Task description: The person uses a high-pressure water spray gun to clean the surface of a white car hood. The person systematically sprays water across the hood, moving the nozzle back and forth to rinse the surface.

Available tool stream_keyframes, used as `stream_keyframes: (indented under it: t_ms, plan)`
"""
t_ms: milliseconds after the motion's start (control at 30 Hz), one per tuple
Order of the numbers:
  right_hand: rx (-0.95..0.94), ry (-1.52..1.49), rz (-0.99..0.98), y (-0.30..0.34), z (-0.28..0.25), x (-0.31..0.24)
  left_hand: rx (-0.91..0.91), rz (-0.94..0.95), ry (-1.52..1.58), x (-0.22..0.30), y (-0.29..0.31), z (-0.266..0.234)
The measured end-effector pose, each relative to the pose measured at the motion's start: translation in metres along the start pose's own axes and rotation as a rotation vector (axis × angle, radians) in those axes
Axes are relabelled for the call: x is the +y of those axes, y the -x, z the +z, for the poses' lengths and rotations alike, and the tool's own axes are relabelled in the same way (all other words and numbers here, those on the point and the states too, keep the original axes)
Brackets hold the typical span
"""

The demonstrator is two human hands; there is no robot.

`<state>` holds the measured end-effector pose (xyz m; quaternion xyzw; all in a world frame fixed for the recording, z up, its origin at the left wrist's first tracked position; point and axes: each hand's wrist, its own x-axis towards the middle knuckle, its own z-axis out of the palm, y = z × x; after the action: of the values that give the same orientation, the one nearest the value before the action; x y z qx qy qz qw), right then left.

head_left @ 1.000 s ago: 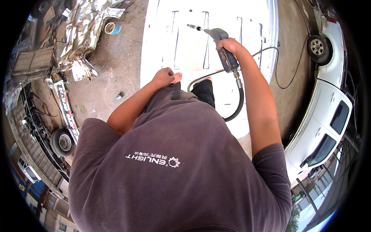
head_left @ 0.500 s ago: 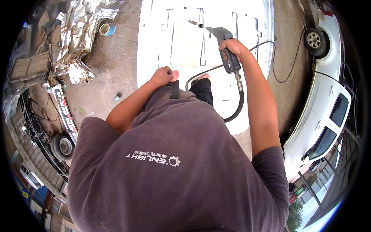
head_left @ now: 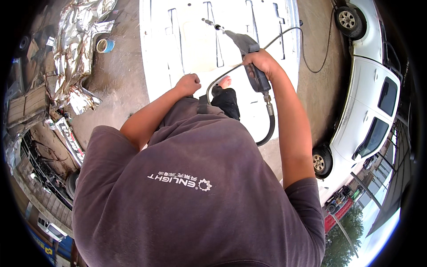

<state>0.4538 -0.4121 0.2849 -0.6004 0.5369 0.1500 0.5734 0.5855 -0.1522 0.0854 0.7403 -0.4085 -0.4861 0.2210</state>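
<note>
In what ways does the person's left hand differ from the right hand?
The right hand grips a black spray gun; the left hand is curled, with nothing visible in it. The right hand is farther from the shirt than the left hand. Both hands are bare.

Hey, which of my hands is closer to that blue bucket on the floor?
Your left. The left hand is to the right of the blue bucket; the right hand, holding the black spray gun, is farther right.
</note>
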Motion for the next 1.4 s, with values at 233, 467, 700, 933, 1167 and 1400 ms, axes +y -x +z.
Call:
stream_keyframes:
  t_ms: [233, 467, 700, 933, 1167, 1400]
  plan:
    - [-0.001, -0.078, 0.036, 0.012, -0.018, 0.024, -0.031, 0.050, -0.058, 0.012, -0.009, 0.011]
    - [-0.020, -0.184, 0.087, 0.021, -0.024, 0.041, -0.056, 0.020, -0.029, 0.011, -0.004, 0.006]
    - [-0.050, -0.228, 0.046, 0.034, -0.035, 0.040, -0.027, 0.043, -0.047, 0.009, 0.000, 0.012]
    - [-0.058, -0.266, 0.228, 0.044, -0.030, 0.082, -0.053, 0.058, -0.026, -0.001, -0.009, 0.029]
    - [-0.106, -0.323, 0.312, 0.034, -0.022, 0.113, -0.007, 0.071, -0.019, -0.005, -0.011, 0.030]
    - [-0.117, -0.381, 0.129, 0.051, -0.034, 0.061, -0.042, 0.025, -0.050, -0.010, -0.005, 0.015]
